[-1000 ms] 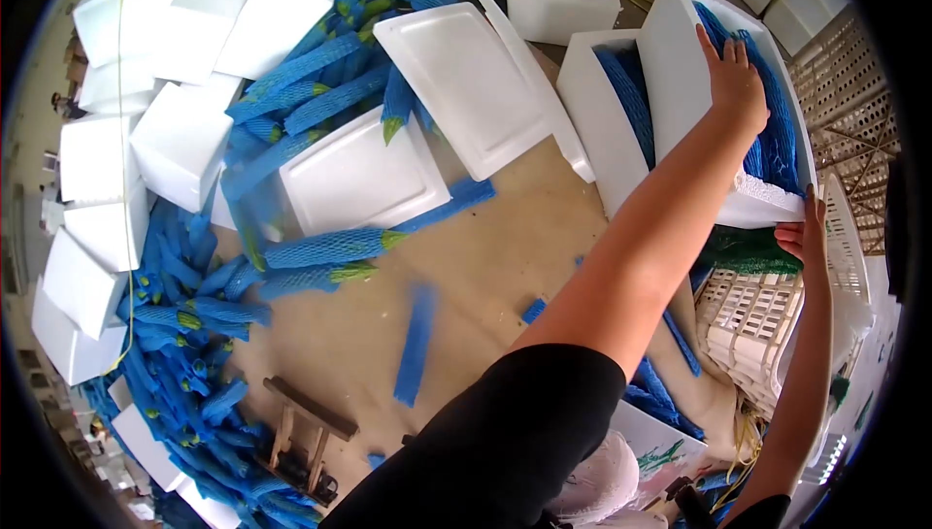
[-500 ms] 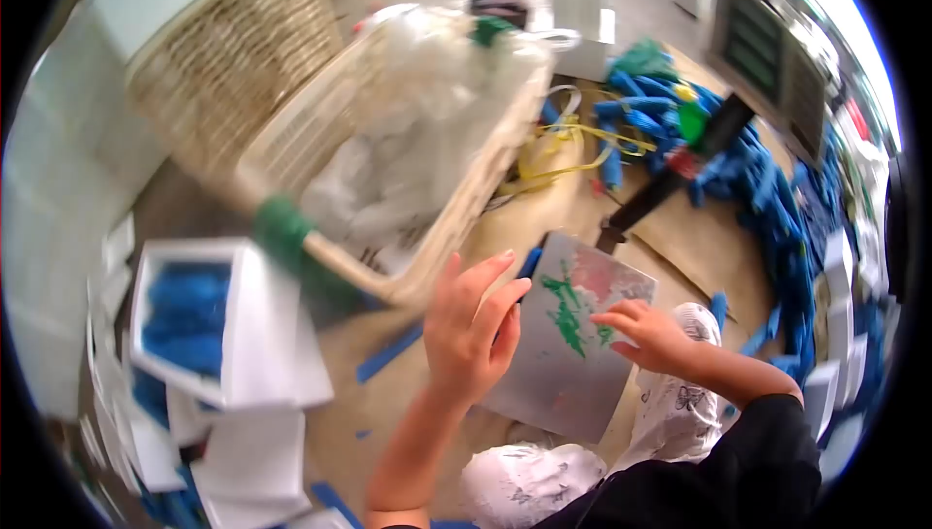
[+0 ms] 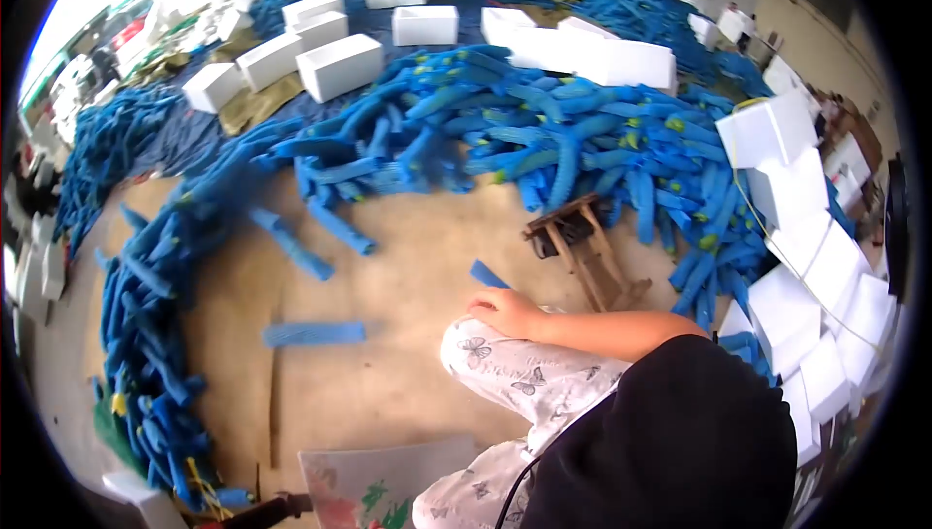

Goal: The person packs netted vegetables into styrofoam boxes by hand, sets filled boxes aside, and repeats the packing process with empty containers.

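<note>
My right hand rests on the raised knee of my patterned trousers, its fingers curled down. Whatever they may hold is hidden. Just beyond the knuckles is a short blue strip; I cannot tell whether it touches the hand. My left hand is out of view. At the bottom, a grey board with green and red smears lies partly behind my other leg.
A thick ring of blue netted tubes, some with yellow-green ends, curves around the tan floor. A loose blue piece lies inside it. A wooden stool stands ahead. White foam boxes line the right; people are far back.
My view has swung to the right, so the baskets are gone and the board sits at the bottom. My right hand has left the board for my knee; my left hand has dropped from view.
</note>
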Action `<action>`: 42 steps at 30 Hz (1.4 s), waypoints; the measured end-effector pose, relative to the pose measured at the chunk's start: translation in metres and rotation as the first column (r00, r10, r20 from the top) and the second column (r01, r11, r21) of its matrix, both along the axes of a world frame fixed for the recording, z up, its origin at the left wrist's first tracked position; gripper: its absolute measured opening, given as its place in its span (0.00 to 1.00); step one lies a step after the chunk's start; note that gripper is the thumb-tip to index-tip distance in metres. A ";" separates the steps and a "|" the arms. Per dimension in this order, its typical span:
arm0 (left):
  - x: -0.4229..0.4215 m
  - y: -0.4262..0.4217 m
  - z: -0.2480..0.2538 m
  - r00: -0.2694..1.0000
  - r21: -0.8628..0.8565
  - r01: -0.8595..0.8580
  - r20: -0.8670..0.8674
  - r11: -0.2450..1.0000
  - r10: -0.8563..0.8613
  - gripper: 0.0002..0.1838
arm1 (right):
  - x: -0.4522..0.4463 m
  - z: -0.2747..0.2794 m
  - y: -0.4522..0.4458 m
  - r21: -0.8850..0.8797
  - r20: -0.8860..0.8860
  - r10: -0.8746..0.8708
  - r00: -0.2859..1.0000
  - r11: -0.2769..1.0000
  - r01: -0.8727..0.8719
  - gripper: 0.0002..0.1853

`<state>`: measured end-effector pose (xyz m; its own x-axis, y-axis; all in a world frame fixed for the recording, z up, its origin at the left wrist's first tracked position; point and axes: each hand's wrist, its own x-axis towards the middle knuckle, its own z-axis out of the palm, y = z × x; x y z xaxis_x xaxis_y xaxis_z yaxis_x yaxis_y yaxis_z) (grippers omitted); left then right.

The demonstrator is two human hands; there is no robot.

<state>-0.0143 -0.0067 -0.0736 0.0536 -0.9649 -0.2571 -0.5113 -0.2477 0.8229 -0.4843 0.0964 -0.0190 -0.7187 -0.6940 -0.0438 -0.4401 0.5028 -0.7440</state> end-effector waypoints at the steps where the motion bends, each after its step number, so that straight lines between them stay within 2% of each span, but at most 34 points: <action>1: -0.014 -0.024 -0.008 0.986 -0.149 0.169 0.024 0.974 -0.167 0.14 | -0.025 -0.026 0.025 -0.029 0.178 -0.069 0.982 0.997 0.075 0.14; 2: -0.051 -0.041 0.013 0.974 -0.058 0.214 0.083 0.975 -0.209 0.13 | -0.041 -0.042 0.056 -0.059 0.357 -0.122 0.926 0.986 0.153 0.14; 3: -0.071 -0.059 0.001 0.956 -0.151 0.294 0.056 0.944 -0.288 0.13 | -0.056 -0.039 0.083 -0.015 0.445 -0.159 0.881 0.983 0.184 0.15; 4: -0.092 -0.080 -0.006 0.930 -0.129 0.367 0.042 0.921 -0.365 0.14 | -0.071 -0.046 0.110 -0.013 0.436 -0.189 0.880 0.976 0.216 0.15; 5: -0.118 -0.098 -0.016 0.885 -0.153 0.465 0.092 0.872 -0.456 0.15 | -0.091 -0.057 0.136 0.085 0.305 -0.213 0.928 0.977 0.196 0.14; 7: -0.193 -0.116 0.006 0.793 -0.032 0.608 -0.021 0.793 -0.608 0.19 | -0.123 -0.042 0.165 0.279 0.130 -0.279 0.952 0.931 0.234 0.16; 8: -0.223 -0.132 -0.001 0.690 -0.106 0.719 -0.009 0.687 -0.724 0.18 | -0.150 -0.060 0.184 0.350 0.029 -0.304 0.952 0.895 0.276 0.18; 10: -0.297 -0.137 0.020 0.447 -0.199 0.887 0.143 0.417 -0.883 0.18 | -0.192 -0.058 0.220 0.324 -0.304 -0.262 0.916 0.876 0.358 0.24; 12: -0.360 -0.137 0.023 0.292 -0.054 0.956 0.298 0.289 -0.909 0.18 | -0.214 0.007 0.252 0.446 -0.541 -0.235 0.807 0.734 0.513 0.28; 13: -0.388 -0.135 0.018 0.233 -0.026 0.971 0.312 0.237 -0.921 0.18 | -0.236 0.032 0.287 0.402 -0.687 -0.161 0.709 0.728 0.555 0.31; 14: -0.411 -0.133 0.005 0.175 0.008 0.982 0.327 0.188 -0.929 0.19 | -0.259 0.058 0.321 0.332 -0.832 -0.153 0.533 0.631 0.701 0.36; 15: -0.433 -0.135 -0.016 0.122 0.043 0.989 0.299 0.142 -0.946 0.18 | -0.279 0.100 0.353 0.226 -0.884 -0.241 0.402 0.531 0.816 0.39; 16: -0.453 -0.142 -0.045 0.041 -0.018 0.999 0.285 0.037 -0.958 0.17 | -0.299 0.139 0.391 0.029 -0.942 -0.290 0.170 0.434 0.900 0.39; 17: -0.473 -0.140 -0.062 -0.004 -0.005 1.000 0.269 -0.006 -0.963 0.16 | -0.317 0.175 0.437 -0.170 -0.962 -0.259 -0.083 0.334 0.927 0.38; 18: -0.491 -0.138 -0.076 -0.050 0.016 0.999 0.253 -0.047 -0.966 0.16 | -0.332 0.213 0.479 -0.321 -0.919 -0.291 -0.265 0.164 0.933 0.38; 20: -0.512 -0.132 -0.097 -0.141 0.011 0.990 0.302 -0.144 -0.943 0.15 | -0.346 0.272 0.556 -0.497 -0.758 -0.411 -0.506 -0.137 0.857 0.37; 22: -0.518 -0.129 -0.127 -0.119 0.037 0.993 0.185 -0.114 -0.975 0.15 | -0.356 0.289 0.622 -0.448 -0.717 -0.431 -0.548 -0.319 0.836 0.38; 24: -0.526 -0.129 -0.147 -0.131 0.148 0.981 0.059 -0.122 -0.990 0.16 | -0.365 0.280 0.639 -0.115 -0.637 -0.676 -0.370 -0.391 0.913 0.39; 25: -0.537 -0.118 -0.128 -0.198 0.234 0.957 0.087 -0.173 -0.976 0.17 | -0.380 0.235 0.639 -0.271 -0.627 -0.660 -0.413 -0.313 0.910 0.39; 26: -0.550 -0.111 -0.118 -0.259 0.280 0.934 0.106 -0.222 -0.960 0.17 | -0.372 0.206 0.605 -0.255 -0.778 -0.561 -0.281 -0.127 0.959 0.39; 27: -0.570 -0.105 -0.111 -0.298 0.282 0.925 0.116 -0.256 -0.947 0.17 | -0.360 0.176 0.577 -0.282 -0.860 -0.482 -0.166 0.177 0.943 0.37; 28: -0.590 -0.096 -0.102 -0.343 0.260 0.917 0.121 -0.304 -0.931 0.16 | -0.337 0.162 0.522 -0.206 -0.904 -0.414 -0.105 0.207 0.956 0.34; 29: -0.610 -0.088 -0.089 -0.391 0.242 0.904 0.127 -0.353 -0.912 0.16 | -0.302 0.161 0.484 0.011 -0.919 -0.377 0.115 0.268 0.963 0.35; 30: -0.635 -0.074 -0.067 -0.433 0.219 0.890 0.134 -0.400 -0.891 0.15 | -0.276 0.154 0.468 0.025 -0.841 -0.442 0.311 0.543 0.839 0.34; 32: -0.694 -0.040 -0.019 -0.474 0.121 0.880 0.264 -0.458 -0.840 0.15 | -0.231 0.179 0.456 0.015 -0.995 -0.076 0.063 0.519 0.855 0.27; 33: -0.722 -0.039 -0.040 -0.418 -0.113 0.893 0.148 -0.435 -0.896 0.19 | -0.222 0.205 0.477 -0.171 -0.984 -0.114 -0.135 0.421 0.891 0.27; 34: -0.761 -0.020 -0.023 -0.368 -0.096 0.915 0.192 -0.391 -0.910 0.12 | -0.222 0.237 0.515 -0.350 -0.937 -0.124 -0.327 0.318 0.881 0.26; 35: -0.783 0.008 -0.008 -0.336 -0.308 0.870 0.200 -0.384 -0.920 0.12 | -0.230 0.266 0.558 -0.522 -0.853 -0.133 -0.505 0.201 0.829 0.28; 36: -0.798 0.058 0.047 -0.317 -0.230 0.895 0.273 -0.381 -0.908 0.13 | -0.239 0.288 0.610 -0.613 -0.785 -0.200 -0.587 0.106 0.783 0.29; 37: -0.813 0.099 0.077 -0.321 -0.357 0.855 0.205 -0.376 -0.925 0.14 | -0.253 0.296 0.664 -0.601 -0.761 -0.211 -0.614 -0.127 0.789 0.30; 38: -0.829 0.134 0.100 -0.394 -0.405 0.799 0.204 -0.444 -0.896 0.18 | -0.264 0.286 0.689 -0.620 -0.746 -0.220 -0.629 -0.115 0.776 0.30; 39: -0.837 0.172 0.127 -0.463 -0.549 0.646 0.270 -0.530 -0.844 0.21 | -0.270 0.274 0.708 -0.509 -0.668 -0.489 -0.561 -0.250 0.824 0.29; 40: -0.843 0.209 0.153 -0.514 -0.581 0.591 0.265 -0.560 -0.816 0.25 | -0.269 0.270 0.716 -0.352 -0.509 -0.711 -0.484 -0.341 0.871 0.28; 42: -0.850 0.272 0.183 -0.635 -0.689 0.495 0.129 -0.530 -0.762 0.27 | -0.242 0.245 0.647 -0.157 -0.836 -0.509 -0.205 -0.137 0.978 0.26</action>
<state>-0.8644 0.2650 0.1098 -0.6641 0.5661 0.4883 0.6903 0.2134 0.6914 -0.7264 0.7436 0.2257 -0.5298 0.4983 0.6863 0.6081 0.7872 -0.1022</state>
